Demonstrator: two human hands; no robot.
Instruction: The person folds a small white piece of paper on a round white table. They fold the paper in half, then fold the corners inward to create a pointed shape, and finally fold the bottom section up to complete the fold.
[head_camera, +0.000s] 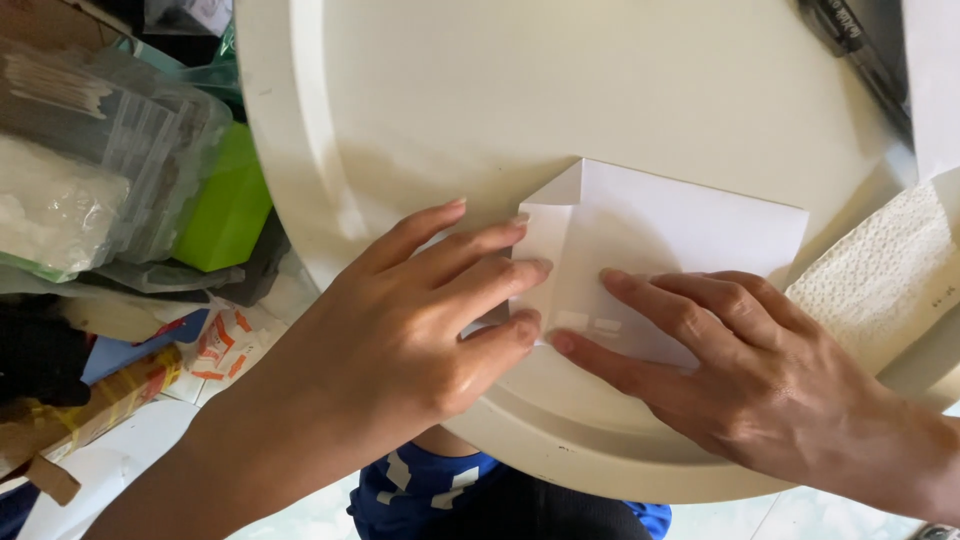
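Observation:
A white sheet of paper (680, 225), partly folded with a flap turned over at its left edge, lies on a round cream table (500, 90). My left hand (420, 320) rests on the paper's left side, its fingertips pressing the folded flap. From the right, my right hand (740, 370) lies flat on the lower part of the sheet, fingers stretched toward the left hand. Neither hand grips anything; both press the paper down.
A white paper towel (890, 280) lies at the table's right edge. A dark object (860, 40) sits at the top right. Left of the table are clear plastic boxes (110, 140), a green container (225, 205) and printed packets (215, 350) on the floor.

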